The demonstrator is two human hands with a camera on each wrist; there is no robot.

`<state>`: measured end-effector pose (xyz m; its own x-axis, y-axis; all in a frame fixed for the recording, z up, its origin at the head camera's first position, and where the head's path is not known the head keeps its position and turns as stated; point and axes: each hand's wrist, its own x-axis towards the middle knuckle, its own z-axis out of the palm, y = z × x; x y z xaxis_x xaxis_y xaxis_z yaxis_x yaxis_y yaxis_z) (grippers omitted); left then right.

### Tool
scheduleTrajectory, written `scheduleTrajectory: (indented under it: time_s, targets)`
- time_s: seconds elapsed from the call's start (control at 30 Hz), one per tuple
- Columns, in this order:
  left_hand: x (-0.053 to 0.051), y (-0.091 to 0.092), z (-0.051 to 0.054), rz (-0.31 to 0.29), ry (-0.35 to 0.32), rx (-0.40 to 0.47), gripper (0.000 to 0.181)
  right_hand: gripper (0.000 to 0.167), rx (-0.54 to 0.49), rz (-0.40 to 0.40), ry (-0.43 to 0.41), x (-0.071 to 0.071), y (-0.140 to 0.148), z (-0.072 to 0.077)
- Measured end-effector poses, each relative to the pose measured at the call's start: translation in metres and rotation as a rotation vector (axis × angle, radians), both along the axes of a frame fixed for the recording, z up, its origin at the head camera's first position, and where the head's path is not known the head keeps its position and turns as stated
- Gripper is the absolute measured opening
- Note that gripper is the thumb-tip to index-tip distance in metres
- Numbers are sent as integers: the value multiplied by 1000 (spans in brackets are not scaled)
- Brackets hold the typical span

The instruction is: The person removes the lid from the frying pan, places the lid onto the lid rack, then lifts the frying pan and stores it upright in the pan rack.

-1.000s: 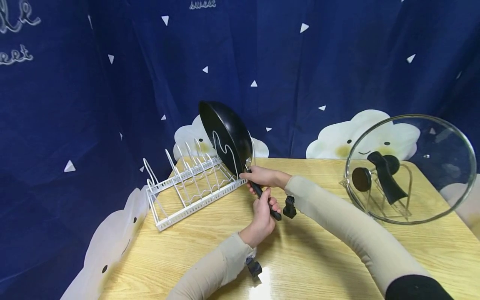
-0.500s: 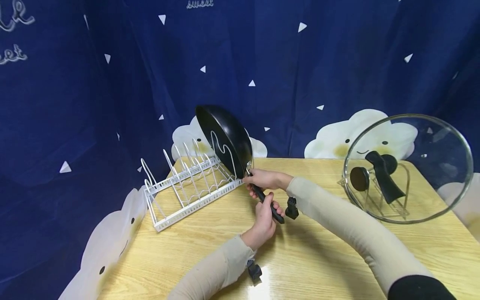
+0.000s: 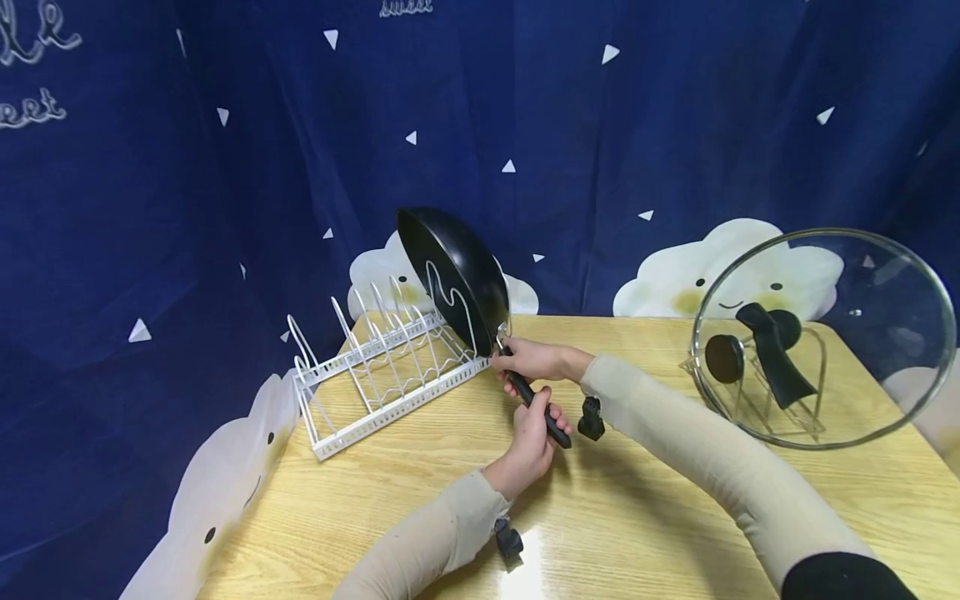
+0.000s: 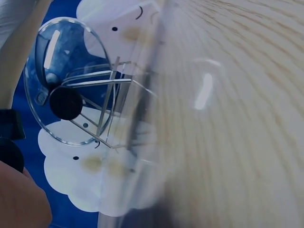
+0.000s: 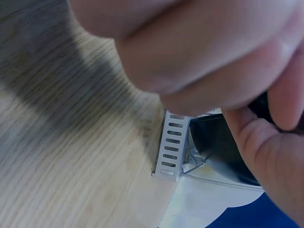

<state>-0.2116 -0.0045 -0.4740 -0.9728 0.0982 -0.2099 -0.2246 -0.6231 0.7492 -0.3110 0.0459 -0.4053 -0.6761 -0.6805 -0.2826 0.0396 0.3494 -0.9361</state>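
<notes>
A black wok (image 3: 468, 267) stands tilted on its side at the right end of a white wire rack (image 3: 397, 408), with a wavy divider in front of its bowl. Its black handle (image 3: 522, 388) slopes down toward the person. Close to the bowl, the right hand (image 3: 536, 360) grips the handle; in the right wrist view its curled fingers (image 5: 204, 52) hide most of that handle. Lower down, near the handle's end, the left hand (image 3: 529, 437) wraps round it. Only part of the left hand (image 4: 21, 199) shows in the left wrist view.
At the right, a large glass lid (image 3: 885, 425) with a black handle leans upright in a small wire stand (image 3: 821, 375). Several dividers stand along the white rack's left part. The wooden table (image 3: 637, 533) meets a blue curtain (image 3: 570, 100) behind.
The wok handle and both hands have shifted slightly right and down, and the wok's top edge sits a little lower. Both hands keep their hold.
</notes>
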Motion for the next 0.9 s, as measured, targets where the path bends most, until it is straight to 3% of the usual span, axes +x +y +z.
scheduleTrajectory:
  time_s: [0.47, 0.9]
  targets:
    - [-2, -4, -16, 6, -17, -123, 18, 15, 4, -22, -8, 0, -2, -12]
    - [-1, -9, -18, 43, -17, -180, 22, 15, -20, -54, -2, -3, -7, -23]
